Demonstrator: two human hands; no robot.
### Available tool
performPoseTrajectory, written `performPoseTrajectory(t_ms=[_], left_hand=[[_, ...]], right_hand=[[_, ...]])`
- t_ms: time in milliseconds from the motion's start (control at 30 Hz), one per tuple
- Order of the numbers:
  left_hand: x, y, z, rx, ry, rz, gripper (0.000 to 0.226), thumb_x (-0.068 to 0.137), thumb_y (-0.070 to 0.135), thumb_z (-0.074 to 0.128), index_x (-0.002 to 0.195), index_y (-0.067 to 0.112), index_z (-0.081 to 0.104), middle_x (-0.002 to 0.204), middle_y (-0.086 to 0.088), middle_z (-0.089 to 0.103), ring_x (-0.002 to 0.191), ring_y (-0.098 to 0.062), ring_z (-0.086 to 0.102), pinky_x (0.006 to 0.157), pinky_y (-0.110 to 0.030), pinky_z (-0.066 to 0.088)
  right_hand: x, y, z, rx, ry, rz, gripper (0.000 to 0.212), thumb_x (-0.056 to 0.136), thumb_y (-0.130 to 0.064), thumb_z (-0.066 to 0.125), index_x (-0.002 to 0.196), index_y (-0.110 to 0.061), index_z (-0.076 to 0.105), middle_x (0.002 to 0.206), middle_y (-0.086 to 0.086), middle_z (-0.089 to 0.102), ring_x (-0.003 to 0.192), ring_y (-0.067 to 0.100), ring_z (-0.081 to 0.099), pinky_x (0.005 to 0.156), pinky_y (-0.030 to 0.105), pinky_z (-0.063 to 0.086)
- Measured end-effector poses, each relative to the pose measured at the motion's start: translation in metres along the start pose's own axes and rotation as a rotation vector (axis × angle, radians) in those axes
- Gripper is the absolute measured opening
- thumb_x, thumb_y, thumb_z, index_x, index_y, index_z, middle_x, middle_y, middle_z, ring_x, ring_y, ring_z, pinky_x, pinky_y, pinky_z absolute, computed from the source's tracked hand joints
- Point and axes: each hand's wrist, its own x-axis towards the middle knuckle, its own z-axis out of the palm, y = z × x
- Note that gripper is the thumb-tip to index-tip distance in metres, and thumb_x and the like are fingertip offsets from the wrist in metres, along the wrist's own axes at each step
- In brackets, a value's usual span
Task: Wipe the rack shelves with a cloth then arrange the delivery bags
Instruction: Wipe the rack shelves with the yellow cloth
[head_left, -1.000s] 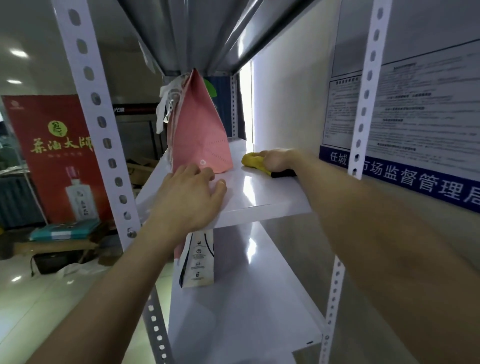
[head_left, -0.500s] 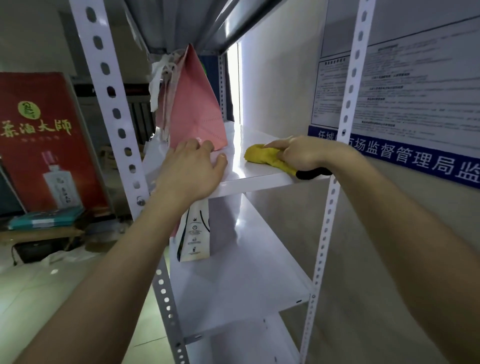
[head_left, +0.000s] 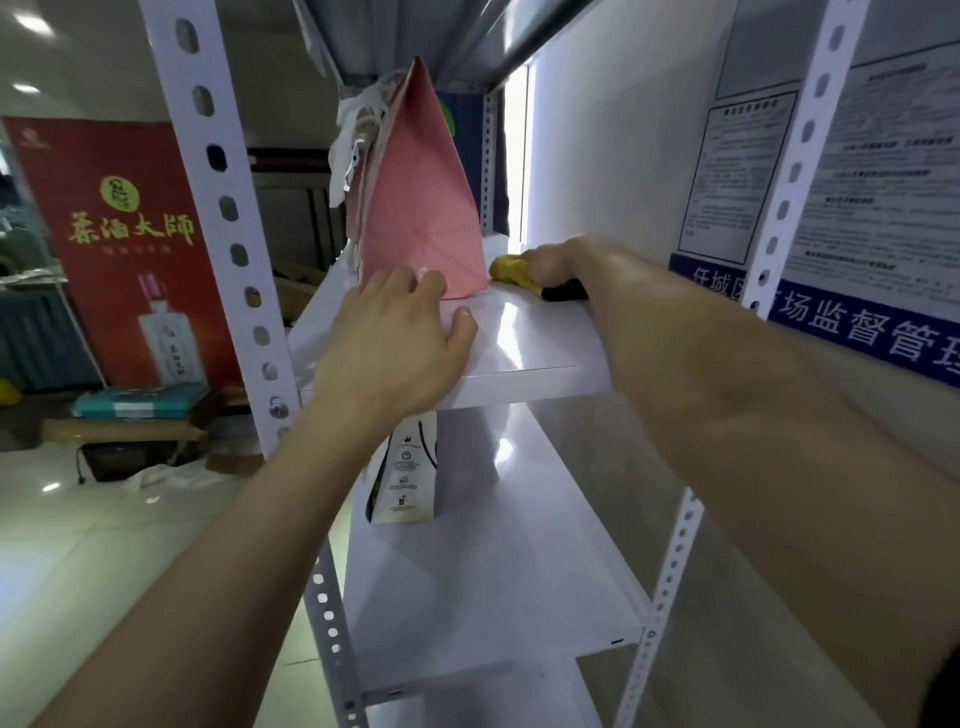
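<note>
My left arm reaches up from 7 o'clock and my left hand (head_left: 395, 338) lies palm down on the upper shelf (head_left: 524, 358), fingers straight and slightly spread, thumb out toward 3 o'clock. It holds nothing; the fingertips touch the base of the pink bag (head_left: 415, 208), which stands upright at 12 o'clock from that hand, with white handles bunched at its top.

My right arm stretches in from 4 o'clock along the wall side. My right hand (head_left: 553, 260) sits far back on the same shelf with its fingers curled over the yellow cloth (head_left: 511, 270), pressing it to the shelf. The cloth pokes out at 9 o'clock from the hand, just beside the pink bag's corner, and a black part shows at 5 o'clock under the wrist.

On the lower shelf (head_left: 493, 582), at 6 o'clock from my left hand, stands a white printed bag (head_left: 405, 480); its small print is too fine to read.

At 9 o'clock a red banner (head_left: 130, 234) reads "茶酒大師". At 3 o'clock a blue wall strip (head_left: 857, 325) shows "场监督管".
</note>
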Motion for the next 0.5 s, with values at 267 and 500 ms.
performPoseTrajectory(t_ms=[267,500], left_hand=[[0.000,0.001,-0.003,0.003,-0.063,-0.023,0.053,0.109,0.044,0.039,0.142,0.007,0.059,0.134,-0.019,0.062,0.122,-0.036,0.056,0.105,-0.048,0.046],[-0.003,0.003,-0.004,-0.044,-0.079,-0.007,0.051,0.110,0.038,0.040,0.140,0.002,0.059,0.131,-0.026,0.062,0.121,-0.042,0.056,0.101,-0.049,0.045]], right_hand=[[-0.109,0.015,0.010,0.026,0.027,-0.090,0.110,0.059,-0.072,0.027,0.157,-0.025,0.041,0.158,0.008,0.047,0.138,0.032,0.048,0.109,0.044,0.035],[-0.194,0.043,0.032,0.144,0.135,-0.116,0.049,0.108,-0.045,0.034,0.157,-0.051,0.035,0.165,-0.002,0.039,0.143,0.026,0.043,0.112,0.039,0.034]])
